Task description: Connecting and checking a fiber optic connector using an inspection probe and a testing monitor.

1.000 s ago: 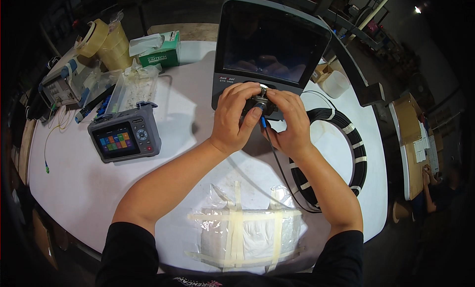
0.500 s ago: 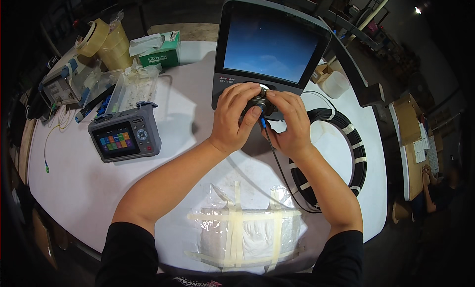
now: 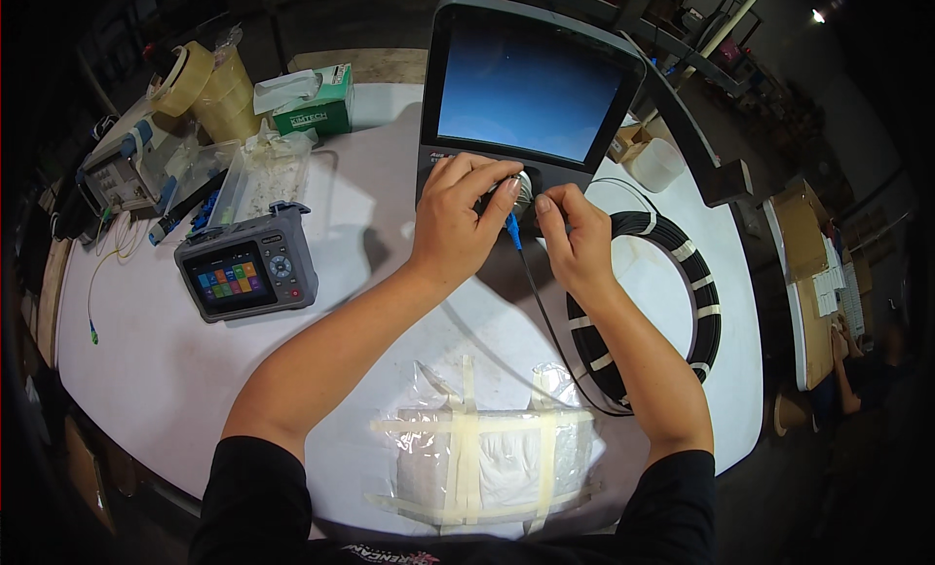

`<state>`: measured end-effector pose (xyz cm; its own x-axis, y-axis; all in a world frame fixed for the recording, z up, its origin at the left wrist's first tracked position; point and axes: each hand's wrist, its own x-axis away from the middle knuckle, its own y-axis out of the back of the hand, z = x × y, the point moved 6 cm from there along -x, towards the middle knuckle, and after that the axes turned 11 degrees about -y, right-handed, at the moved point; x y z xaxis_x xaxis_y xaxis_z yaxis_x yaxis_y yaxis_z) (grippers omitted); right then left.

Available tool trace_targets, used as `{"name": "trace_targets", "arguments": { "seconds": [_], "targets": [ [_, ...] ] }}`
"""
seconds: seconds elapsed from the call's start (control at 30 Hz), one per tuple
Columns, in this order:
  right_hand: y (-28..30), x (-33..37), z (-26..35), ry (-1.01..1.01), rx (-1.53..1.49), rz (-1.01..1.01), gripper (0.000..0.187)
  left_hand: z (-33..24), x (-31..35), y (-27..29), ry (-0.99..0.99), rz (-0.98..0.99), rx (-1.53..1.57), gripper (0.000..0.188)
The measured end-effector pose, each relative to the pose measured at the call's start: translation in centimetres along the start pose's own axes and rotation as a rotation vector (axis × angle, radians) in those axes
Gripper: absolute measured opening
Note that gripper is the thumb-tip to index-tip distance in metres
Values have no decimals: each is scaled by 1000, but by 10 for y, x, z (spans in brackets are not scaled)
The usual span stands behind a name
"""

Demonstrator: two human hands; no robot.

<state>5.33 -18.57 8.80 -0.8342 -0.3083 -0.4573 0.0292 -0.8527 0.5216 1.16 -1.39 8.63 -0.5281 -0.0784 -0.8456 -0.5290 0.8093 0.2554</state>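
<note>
Blue plug (image 3: 513, 232) first: it pokes out just below the thumb of our left hand (image 3: 456, 216), in front of the low part of the big grey screen machine (image 3: 531, 93). Our left fingers are bent, and their tips reach the round metal part (image 3: 526, 189) on the front of that machine. We cannot tell if the thumb and fingers pinch the plug or only rest by it, as the hand hides its top. The plug is long and thin, with its top end toward the screen machine and its tail end toward us, tipped a little to the right. Our left hand is the nearer one. Our right hand (image 3: 582, 242) is to the right of the plug, just beside it, with its fingers curled in and the tips close together. We see nothing in them, but a tiny thing could be hidden there. From the plug, a thin black cable (image 3: 537, 299) runs away from the screen machine, toward us and to the right. Farther out, a fat ring of cable (image 3: 707, 336) lies to the right of the machine and nearer us. A small tester (image 3: 234, 278) with bright squares stands to its left, also nearer us.
</note>
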Motion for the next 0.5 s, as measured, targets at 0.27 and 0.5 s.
{"name": "trace_targets", "arguments": {
  "seconds": [0.27,0.5],
  "targets": [
    [-6,-3,-11,-75,-204,96,12,1,-1,0,29,7,7,20],
    [-8,-2,-16,-135,-100,138,30,0,-1,0,13,-3,12,19]
  ]
}}
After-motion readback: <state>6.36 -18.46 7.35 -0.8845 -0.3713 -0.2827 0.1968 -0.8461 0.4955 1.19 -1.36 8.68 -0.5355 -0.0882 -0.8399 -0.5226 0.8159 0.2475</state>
